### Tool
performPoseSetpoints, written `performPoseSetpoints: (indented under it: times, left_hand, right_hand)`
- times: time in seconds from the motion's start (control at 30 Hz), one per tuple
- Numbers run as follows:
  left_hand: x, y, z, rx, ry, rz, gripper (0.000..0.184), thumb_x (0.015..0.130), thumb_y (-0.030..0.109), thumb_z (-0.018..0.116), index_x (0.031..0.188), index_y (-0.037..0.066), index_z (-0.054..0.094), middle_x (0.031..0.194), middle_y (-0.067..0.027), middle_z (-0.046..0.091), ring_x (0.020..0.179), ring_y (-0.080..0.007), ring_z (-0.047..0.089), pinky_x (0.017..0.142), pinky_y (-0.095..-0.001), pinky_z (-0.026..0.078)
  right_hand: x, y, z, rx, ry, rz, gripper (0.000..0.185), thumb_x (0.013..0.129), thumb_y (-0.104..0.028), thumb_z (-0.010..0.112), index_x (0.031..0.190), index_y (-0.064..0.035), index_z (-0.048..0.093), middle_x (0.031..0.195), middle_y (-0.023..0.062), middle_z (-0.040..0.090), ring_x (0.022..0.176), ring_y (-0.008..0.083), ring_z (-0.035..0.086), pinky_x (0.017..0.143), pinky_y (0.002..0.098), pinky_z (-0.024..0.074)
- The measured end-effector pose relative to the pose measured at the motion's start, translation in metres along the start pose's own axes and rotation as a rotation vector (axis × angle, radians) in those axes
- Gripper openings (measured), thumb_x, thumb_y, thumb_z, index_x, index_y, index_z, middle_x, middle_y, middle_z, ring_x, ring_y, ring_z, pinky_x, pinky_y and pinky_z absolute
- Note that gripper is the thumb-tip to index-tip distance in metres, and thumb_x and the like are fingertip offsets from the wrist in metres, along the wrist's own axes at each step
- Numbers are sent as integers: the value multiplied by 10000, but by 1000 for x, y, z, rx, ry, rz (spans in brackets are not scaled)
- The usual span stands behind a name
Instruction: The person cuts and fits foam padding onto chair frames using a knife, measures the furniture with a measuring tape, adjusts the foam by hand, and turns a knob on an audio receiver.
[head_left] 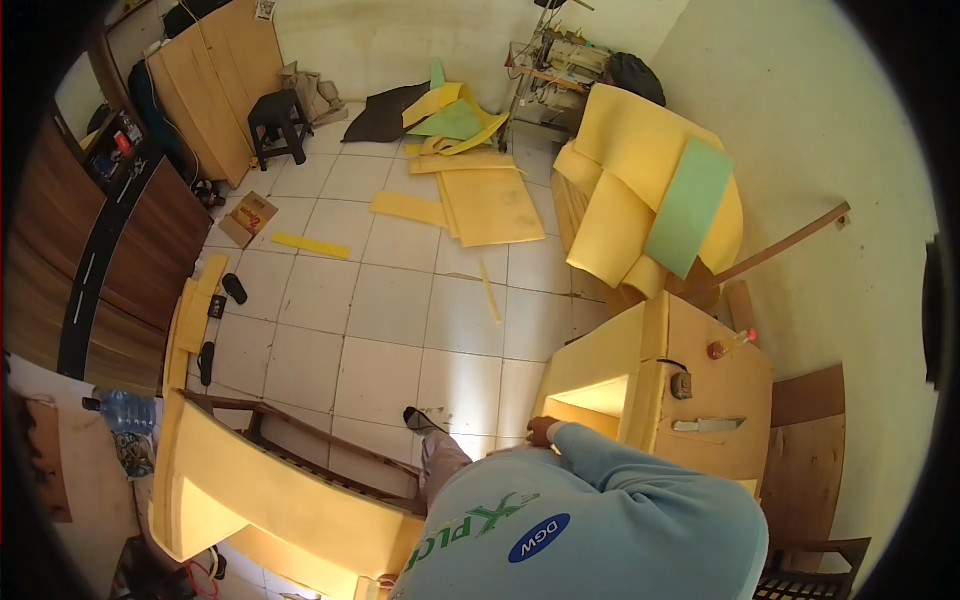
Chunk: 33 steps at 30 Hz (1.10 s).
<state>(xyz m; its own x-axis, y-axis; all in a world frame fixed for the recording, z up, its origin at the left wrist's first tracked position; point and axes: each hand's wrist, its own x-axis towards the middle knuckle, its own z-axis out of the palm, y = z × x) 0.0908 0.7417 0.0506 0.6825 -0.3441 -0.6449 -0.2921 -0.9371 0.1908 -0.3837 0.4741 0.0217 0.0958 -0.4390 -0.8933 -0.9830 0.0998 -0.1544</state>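
Observation:
My right hand (541, 432) is in front of my body, beside the lower edge of a box-shaped furniture piece (612, 345) covered in yellow foam. Its fingers look curled in; what they hold, if anything, is too small to make out. At the bottom, only a few fingers of my left hand (388, 580) show, curled at the edge of a long foam-covered frame (290, 480); my shirt hides the rest. On top of the box lie a knife (708, 425), a tape measure (681, 386) and a small bottle with a red cap (731, 344).
Large yellow foam sheets (630, 220) with a green piece (690, 205) lean at the right wall. Foam offcuts (490, 205) cover part of the tiled floor. A black stool (280, 125), a cardboard box (249, 218) and wooden cabinets (130, 270) stand left.

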Motion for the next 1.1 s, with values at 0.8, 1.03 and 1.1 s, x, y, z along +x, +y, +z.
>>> performPoseSetpoints:
  times: [0.8, 1.03, 1.1]
  left_hand:
    - [54, 146, -23, -283, 70, -327, 1202, 896, 800, 463, 1597, -93, 67, 1620, -407, 127, 1521, -534, 149, 1236, -593, 158]
    - [31, 209, -22, -462, 91, -636, 1228, 883, 830, 439, 1598, -94, 61, 1627, -398, 123, 1527, -521, 159, 1240, -586, 157]
    - [34, 242, -28, -516, 66, -786, 1236, 880, 839, 432, 1599, -95, 59, 1629, -395, 122, 1528, -517, 162, 1241, -584, 157]
  right_hand:
    - [167, -18, -199, -145, 140, -72, 478, 865, -443, 678, 1213, -119, 727, 1253, 168, 707, 1176, 377, 657, 1026, 432, 522]
    - [320, -49, -323, -111, 117, -353, 263, 960, -232, 644, 1145, -52, 694, 988, 152, 751, 840, 214, 720, 727, 417, 602]
    - [414, -61, -365, 97, 204, -551, 292, 979, -167, 628, 1241, -38, 633, 1047, 170, 739, 836, 242, 717, 678, 400, 604]
